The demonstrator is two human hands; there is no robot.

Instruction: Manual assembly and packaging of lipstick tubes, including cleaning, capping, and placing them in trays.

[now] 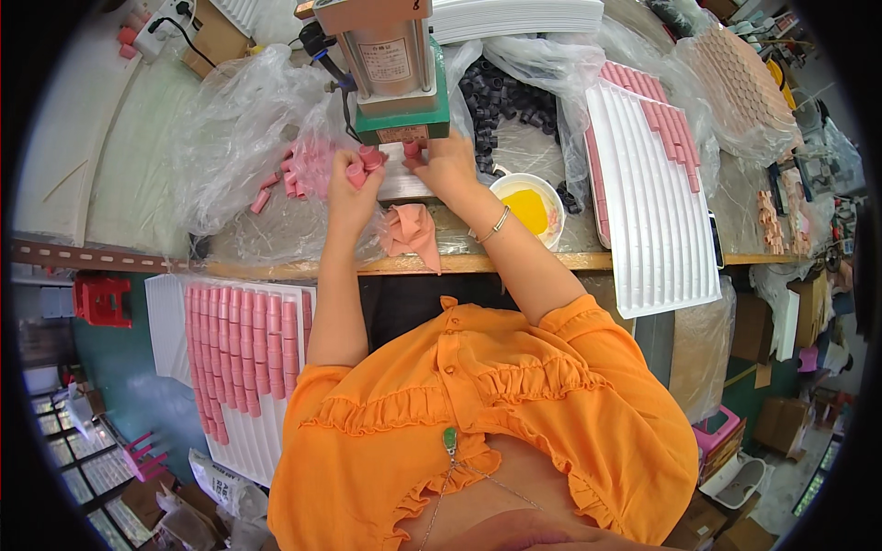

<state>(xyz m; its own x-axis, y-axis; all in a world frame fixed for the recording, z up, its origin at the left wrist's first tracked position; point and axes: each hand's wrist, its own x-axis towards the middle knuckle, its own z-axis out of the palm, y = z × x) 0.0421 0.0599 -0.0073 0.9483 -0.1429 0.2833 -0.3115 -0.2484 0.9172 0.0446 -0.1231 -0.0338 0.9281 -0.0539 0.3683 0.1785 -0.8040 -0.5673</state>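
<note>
Left hand (351, 197) was curled around a couple of short pink tubes (356, 174), its fingers closed on them, near the middle of the desk's front edge. Right hand (452, 170) was pinching one pink tube (412, 148) just below the press, though its fingertips were partly hidden.

Nearest the person, below the left part of the desk's front edge, stood a white tray (241, 430) carrying side-by-side rows of pink pieces (233, 349). A peach cloth (410, 230) lay at the middle of that edge, its tip drooping over it. Just behind the cloth sat a metal block (402, 184), between the two wrists. Right of it, near the front edge, was a white bowl (554, 237) with something yellow (525, 210) inside. Farther right, a ribbed white sheet (650, 220) jutted over the front edge, with more pink pieces along its far side.

Left of the hands, loose pink pieces (301, 174) lay scattered beside crumpled clear plastic (243, 129). Beyond the hands rose the press (401, 121), with a green lower part and a silver cylinder. Behind the bowl, black pieces (505, 96) lay heaped on plastic, and toward the desk's back edge was a white stack (514, 18).
</note>
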